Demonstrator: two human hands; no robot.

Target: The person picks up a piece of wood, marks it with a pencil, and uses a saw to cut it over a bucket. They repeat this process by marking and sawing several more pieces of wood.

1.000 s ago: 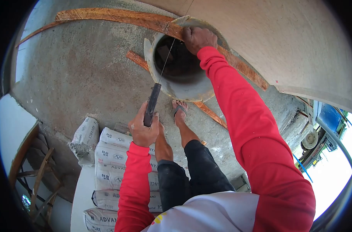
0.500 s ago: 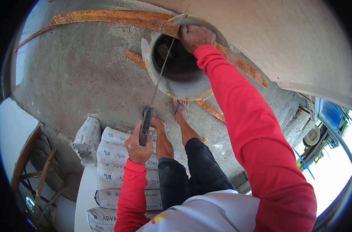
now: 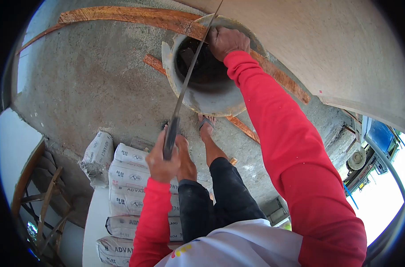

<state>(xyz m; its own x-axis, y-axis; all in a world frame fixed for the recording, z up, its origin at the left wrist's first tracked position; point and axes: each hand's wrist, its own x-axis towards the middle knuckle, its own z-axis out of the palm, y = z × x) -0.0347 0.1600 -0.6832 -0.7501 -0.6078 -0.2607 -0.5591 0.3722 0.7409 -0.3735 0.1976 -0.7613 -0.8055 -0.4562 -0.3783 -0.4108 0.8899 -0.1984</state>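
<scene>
My left hand [image 3: 162, 162] is closed around the saw [image 3: 185, 89] just below the round pipe [image 3: 211, 101], my right hand [image 3: 228, 41] grips the pipe's far rim, and I should push long, straight strokes so the saw does not bend.

Counts, what's visible:
- Hands: 2, left hand [image 3: 162, 162] and right hand [image 3: 227, 42].
- Handsaw [image 3: 191, 73]: 1.
- Wide pipe section [image 3: 211, 100]: 1, upper centre.
- Wood planks: 2. The long plank [image 3: 122, 15] runs along the top edge; the shorter plank [image 3: 243, 128] shows on both sides of the pipe.
- Cement bags [image 3: 129, 178]: 6 that I can make out, lower left. 5 are stacked and 1 loose bag [image 3: 98, 153] leans beside them; the arm hides part of the stack.
- Sandalled feet [image 3: 206, 125]: 2.
- Plywood sheet [image 3: 322, 44]: 1, upper right.
- Wooden frame [image 3: 42, 200]: 1, lower left.
- Wheel [image 3: 357, 159]: 1, right edge.
</scene>
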